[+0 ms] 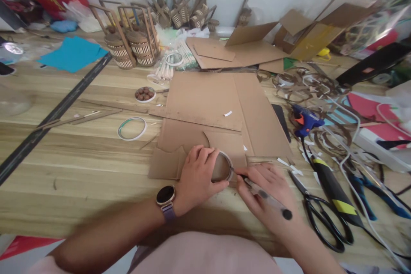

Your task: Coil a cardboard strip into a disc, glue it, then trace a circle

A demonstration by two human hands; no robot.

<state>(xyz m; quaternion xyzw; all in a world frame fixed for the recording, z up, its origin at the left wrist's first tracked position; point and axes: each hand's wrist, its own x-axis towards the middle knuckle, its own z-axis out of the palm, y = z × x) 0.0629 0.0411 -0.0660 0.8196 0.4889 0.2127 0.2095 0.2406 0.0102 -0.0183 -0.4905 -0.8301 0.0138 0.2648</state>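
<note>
My left hand [199,175], with a watch on the wrist, presses down on a round ring-shaped object [224,167] that lies on a brown cardboard sheet [205,102]; its fingers curl over the ring's left side. My right hand [266,192] grips a pen [266,197] with a black end. The pen's tip touches the ring's right edge. A curved cut shows in the cardboard just above the ring.
Black scissors [321,218], a blue glue gun [305,120], cables and a black-yellow tool lie to the right. A tape ring [131,128], a small dish of brown beads [145,93], a long black ruler [58,111], wooden baskets [135,43] and cardboard boxes [305,30] stand farther back.
</note>
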